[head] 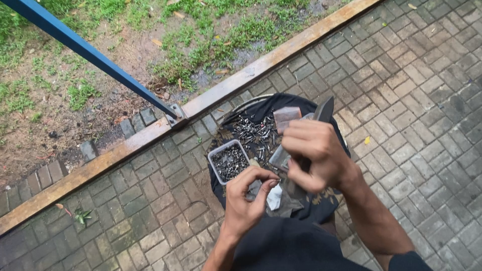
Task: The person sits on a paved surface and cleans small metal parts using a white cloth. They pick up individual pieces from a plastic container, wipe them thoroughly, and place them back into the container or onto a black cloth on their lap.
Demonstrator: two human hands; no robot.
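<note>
A small white tub [228,161] of dark screws sits on a black cloth [273,108]. Beside it, the left hand [246,200] pinches 1 small part between thumb and fingertips. The right hand [314,153] is curled tight around a dark-bladed tool [323,109]. This looks like sorting or fitting; bringing part and tool together calls for steady alignment.

Outdoor yard, grey brick paving [411,85], grass patch [75,60], rusty metal kerb [100,163], blue steel post [90,50]

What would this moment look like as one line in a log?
left hand: pinching something small, cannot tell what | right hand: gripping dark knife | nearby: small tray of screws on black cloth | ground: brick paving
</note>
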